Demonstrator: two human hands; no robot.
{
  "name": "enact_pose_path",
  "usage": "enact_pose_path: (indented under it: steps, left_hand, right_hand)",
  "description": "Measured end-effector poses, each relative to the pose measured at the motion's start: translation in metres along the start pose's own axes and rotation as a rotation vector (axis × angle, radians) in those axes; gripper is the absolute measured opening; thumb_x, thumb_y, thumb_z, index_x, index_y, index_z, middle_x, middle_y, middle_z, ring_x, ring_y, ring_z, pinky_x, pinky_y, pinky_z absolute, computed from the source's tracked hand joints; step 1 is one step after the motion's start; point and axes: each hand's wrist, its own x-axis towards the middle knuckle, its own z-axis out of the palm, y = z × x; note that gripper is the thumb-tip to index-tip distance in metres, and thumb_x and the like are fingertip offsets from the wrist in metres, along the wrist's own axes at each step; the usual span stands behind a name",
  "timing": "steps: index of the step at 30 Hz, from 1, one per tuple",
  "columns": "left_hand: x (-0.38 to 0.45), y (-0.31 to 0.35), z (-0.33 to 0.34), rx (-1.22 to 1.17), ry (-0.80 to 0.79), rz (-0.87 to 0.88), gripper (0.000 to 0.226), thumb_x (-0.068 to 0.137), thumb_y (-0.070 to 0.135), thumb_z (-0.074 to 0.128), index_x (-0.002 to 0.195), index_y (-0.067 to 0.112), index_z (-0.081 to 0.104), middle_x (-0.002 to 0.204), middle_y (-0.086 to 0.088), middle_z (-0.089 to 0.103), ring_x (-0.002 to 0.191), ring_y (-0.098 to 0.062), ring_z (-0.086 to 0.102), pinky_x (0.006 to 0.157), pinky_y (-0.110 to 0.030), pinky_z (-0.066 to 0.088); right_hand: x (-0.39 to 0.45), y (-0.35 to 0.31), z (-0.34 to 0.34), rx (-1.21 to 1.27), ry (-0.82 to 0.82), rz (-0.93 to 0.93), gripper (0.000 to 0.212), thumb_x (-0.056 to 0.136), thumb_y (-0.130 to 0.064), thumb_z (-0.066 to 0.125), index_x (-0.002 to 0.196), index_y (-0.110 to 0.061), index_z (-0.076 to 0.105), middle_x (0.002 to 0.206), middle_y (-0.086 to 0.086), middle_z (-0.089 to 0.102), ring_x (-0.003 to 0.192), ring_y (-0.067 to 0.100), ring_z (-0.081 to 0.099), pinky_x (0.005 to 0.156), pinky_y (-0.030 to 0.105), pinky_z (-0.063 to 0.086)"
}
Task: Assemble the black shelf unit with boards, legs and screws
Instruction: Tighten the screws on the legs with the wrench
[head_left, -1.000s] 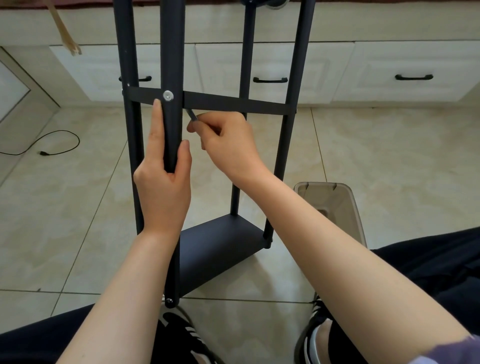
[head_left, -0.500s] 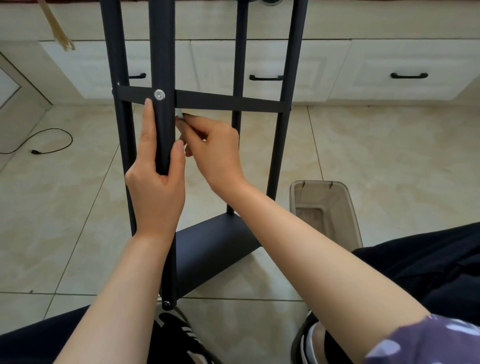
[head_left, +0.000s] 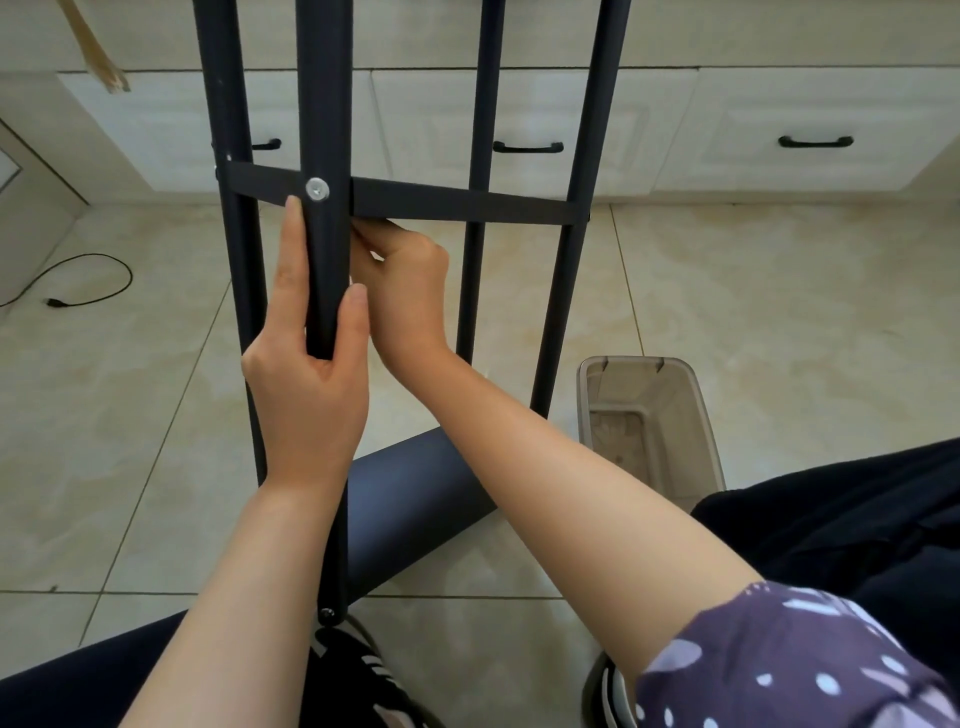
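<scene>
The black shelf unit stands upright on the tiled floor in front of me. My left hand (head_left: 306, 395) grips its near leg (head_left: 322, 104) just below a silver screw (head_left: 317, 188) that sits in the leg at the level of the thin middle board (head_left: 467, 205). My right hand (head_left: 410, 291) is behind that leg, with its curled fingertips tucked under the board's edge. The small grey hex key it pinches is hidden there. The bottom board (head_left: 415, 509) lies low between the legs.
A clear plastic bin (head_left: 649, 415) stands on the floor right of the unit. White drawers with black handles (head_left: 815, 141) run along the back. A black cable (head_left: 88, 280) lies at the left. My legs and shoes are at the bottom edge.
My right hand, with the small grey tool, has moved left and up until its fingertips are tucked under the middle board behind the near leg. My left hand keeps its grip.
</scene>
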Motion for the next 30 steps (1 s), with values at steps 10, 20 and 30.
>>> enact_pose_path:
  steps: [10, 20, 30]
  left_hand:
    - [0.001, -0.004, 0.002, 0.028, 0.028, 0.010, 0.056, 0.104, 0.030, 0.052, 0.157, 0.028, 0.034, 0.102, 0.042, 0.057, 0.057, -0.019, 0.051, 0.055, -0.030, 0.049]
    - [-0.003, -0.004, -0.003, -0.002, 0.052, -0.061, 0.057, 0.102, 0.035, 0.052, 0.155, 0.041, 0.032, 0.095, 0.016, 0.064, 0.053, -0.037, 0.048, 0.048, -0.047, 0.046]
    - [-0.002, -0.003, -0.004, 0.000, 0.058, -0.070, 0.056, 0.102, 0.037, 0.051, 0.154, 0.043, 0.031, 0.102, 0.027, 0.065, 0.052, -0.037, 0.047, 0.048, -0.049, 0.047]
  right_hand:
    - [-0.006, -0.015, -0.039, -0.258, -0.276, -0.032, 0.021, 0.096, -0.008, 0.056, 0.082, -0.007, 0.072, 0.063, -0.010, 0.060, 0.059, 0.005, 0.053, 0.058, 0.011, 0.038]
    - [0.000, -0.048, -0.058, -0.329, -0.427, 0.069, 0.020, 0.094, -0.011, 0.057, 0.081, -0.011, 0.072, 0.053, -0.014, 0.046, 0.050, 0.003, 0.042, 0.045, 0.008, 0.032]
    - [0.002, -0.051, -0.044, -0.322, -0.397, 0.058, 0.023, 0.093, -0.007, 0.057, 0.075, -0.009, 0.070, 0.051, -0.007, 0.050, 0.049, 0.006, 0.043, 0.044, 0.009, 0.033]
